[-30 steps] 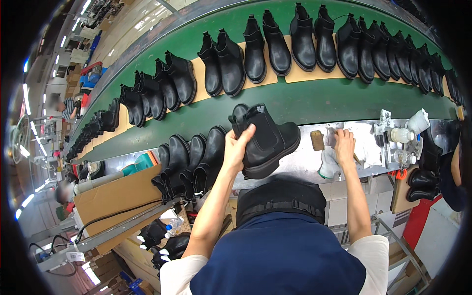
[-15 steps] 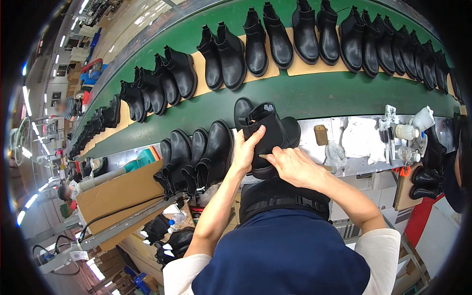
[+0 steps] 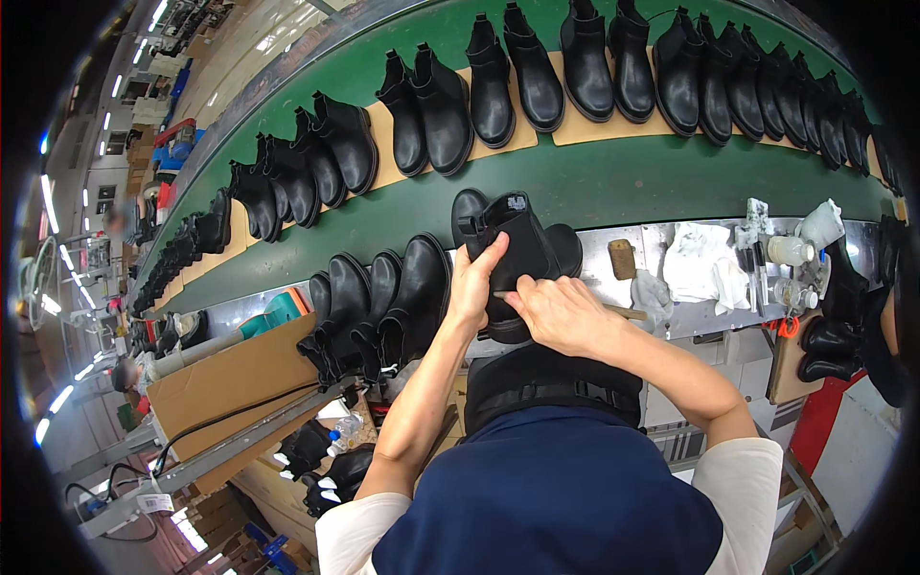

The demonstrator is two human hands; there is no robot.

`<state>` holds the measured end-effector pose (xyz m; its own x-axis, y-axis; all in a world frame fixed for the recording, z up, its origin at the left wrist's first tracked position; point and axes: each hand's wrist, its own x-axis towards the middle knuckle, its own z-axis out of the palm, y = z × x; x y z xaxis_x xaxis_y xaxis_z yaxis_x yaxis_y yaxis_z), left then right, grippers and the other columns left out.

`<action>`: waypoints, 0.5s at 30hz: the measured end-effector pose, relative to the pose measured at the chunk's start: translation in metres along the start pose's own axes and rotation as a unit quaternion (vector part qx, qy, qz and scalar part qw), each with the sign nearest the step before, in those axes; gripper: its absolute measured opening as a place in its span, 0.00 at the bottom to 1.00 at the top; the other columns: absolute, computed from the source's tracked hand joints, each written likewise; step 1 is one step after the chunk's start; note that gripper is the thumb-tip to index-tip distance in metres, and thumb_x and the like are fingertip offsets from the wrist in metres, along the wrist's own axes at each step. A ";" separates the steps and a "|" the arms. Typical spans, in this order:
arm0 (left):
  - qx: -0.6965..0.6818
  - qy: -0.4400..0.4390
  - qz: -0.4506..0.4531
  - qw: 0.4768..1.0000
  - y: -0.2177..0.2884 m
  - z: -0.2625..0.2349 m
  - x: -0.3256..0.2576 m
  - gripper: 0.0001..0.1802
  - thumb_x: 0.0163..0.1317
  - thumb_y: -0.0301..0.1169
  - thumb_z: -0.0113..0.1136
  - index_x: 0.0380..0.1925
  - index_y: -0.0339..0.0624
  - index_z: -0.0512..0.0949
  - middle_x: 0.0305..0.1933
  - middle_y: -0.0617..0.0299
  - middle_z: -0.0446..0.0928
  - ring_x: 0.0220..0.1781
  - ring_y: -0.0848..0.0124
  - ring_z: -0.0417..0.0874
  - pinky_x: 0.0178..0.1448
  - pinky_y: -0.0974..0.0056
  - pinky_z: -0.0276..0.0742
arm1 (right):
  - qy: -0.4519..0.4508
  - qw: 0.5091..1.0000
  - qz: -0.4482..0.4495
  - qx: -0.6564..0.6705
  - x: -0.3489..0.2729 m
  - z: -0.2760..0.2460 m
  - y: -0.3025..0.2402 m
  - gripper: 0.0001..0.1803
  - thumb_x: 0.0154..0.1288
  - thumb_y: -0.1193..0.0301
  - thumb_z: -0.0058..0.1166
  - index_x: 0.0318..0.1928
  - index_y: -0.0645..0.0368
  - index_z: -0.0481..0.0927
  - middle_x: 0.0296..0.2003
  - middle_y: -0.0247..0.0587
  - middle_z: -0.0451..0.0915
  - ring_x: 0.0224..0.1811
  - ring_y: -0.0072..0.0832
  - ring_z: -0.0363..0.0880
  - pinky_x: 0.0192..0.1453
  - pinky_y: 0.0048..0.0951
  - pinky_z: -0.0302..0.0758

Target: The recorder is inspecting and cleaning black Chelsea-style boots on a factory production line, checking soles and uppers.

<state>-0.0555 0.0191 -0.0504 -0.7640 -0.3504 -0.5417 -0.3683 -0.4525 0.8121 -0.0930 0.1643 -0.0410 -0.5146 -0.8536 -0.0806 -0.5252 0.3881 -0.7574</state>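
A black ankle boot (image 3: 530,251) is held in front of my body, its opening toward the far side. My left hand (image 3: 471,287) grips its upper, with the thumb lying over the dark shaft. The closed fingers of my right hand (image 3: 559,313) pinch a thin tan stick-like tool (image 3: 502,295), whose tip is at the boot's side near the heel. What kind of tool it is cannot be made out. Behind the held boot, parts of black footwear show: a rounded toe (image 3: 470,205) on the left and a dark shape (image 3: 567,247) on the right.
Several black boots (image 3: 422,278) stand left on the metal bench. Across the green belt (image 3: 383,213), a long row of boots (image 3: 494,91) rests on tan card. To the right are a brown block (image 3: 622,259), white cloth (image 3: 692,254), bottles (image 3: 791,251) and orange-handled scissors (image 3: 788,327).
My right hand and the tan tool have shifted slightly up and left along the boot. My left hand keeps its grip. The whole view has moved a little.
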 end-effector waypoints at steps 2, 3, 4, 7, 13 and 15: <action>-0.017 0.021 -0.007 1.000 0.003 0.001 -0.002 0.07 0.61 0.33 0.58 0.32 0.41 0.78 0.31 0.66 0.79 0.32 0.78 0.78 0.37 0.71 0.73 | 0.007 1.000 -0.005 -0.008 0.001 -0.003 0.000 0.16 0.68 0.66 0.44 0.28 0.66 0.68 0.15 0.56 0.73 0.19 0.54 0.75 0.20 0.47 0.71; -0.017 0.020 -0.006 1.000 0.002 0.001 -0.003 0.07 0.61 0.33 0.58 0.32 0.41 0.78 0.31 0.66 0.79 0.32 0.78 0.78 0.37 0.71 0.73 | -0.021 1.000 0.006 -0.004 -0.001 -0.007 -0.001 0.16 0.69 0.65 0.43 0.28 0.66 0.69 0.16 0.56 0.74 0.22 0.54 0.76 0.23 0.48 0.71; -0.027 0.014 0.003 1.000 0.001 0.000 -0.006 0.07 0.62 0.32 0.58 0.32 0.40 0.78 0.32 0.67 0.78 0.31 0.78 0.78 0.36 0.72 0.73 | -0.049 0.999 0.014 -0.002 -0.001 -0.011 -0.002 0.17 0.69 0.64 0.42 0.29 0.66 0.70 0.17 0.56 0.75 0.24 0.54 0.77 0.26 0.48 0.72; 0.006 -0.018 0.090 0.996 -0.024 -0.022 -0.012 0.09 0.58 0.31 0.61 0.34 0.38 0.76 0.31 0.66 0.76 0.38 0.76 0.77 0.42 0.68 0.73 | -0.059 0.996 0.057 0.040 -0.016 -0.012 0.026 0.21 0.71 0.59 0.36 0.33 0.66 0.72 0.22 0.55 0.77 0.29 0.52 0.78 0.34 0.47 0.73; 0.419 -0.098 0.212 0.877 -0.063 -0.002 -0.049 0.39 0.42 0.32 0.72 0.57 0.38 0.67 0.57 0.45 0.63 0.61 0.52 0.66 0.64 0.55 0.64 | 0.017 0.950 0.254 0.181 -0.034 0.022 0.104 0.27 0.73 0.55 0.32 0.61 0.63 0.66 0.50 0.59 0.75 0.52 0.47 0.75 0.59 0.37 0.69; 0.466 -0.103 0.251 0.842 -0.035 0.003 -0.059 0.37 0.42 0.31 0.72 0.54 0.35 0.68 0.55 0.44 0.64 0.59 0.50 0.69 0.61 0.55 0.69 | 0.060 0.955 0.184 0.224 -0.036 0.074 0.141 0.32 0.72 0.52 0.34 0.67 0.61 0.56 0.59 0.56 0.68 0.61 0.46 0.68 0.64 0.34 0.64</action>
<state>0.0011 0.0583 -0.0460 -0.9875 -0.1135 -0.1090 -0.1550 0.5835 0.7972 -0.0988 0.2243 -0.1930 -0.6964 -0.6320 -0.3399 0.0345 0.4436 -0.8955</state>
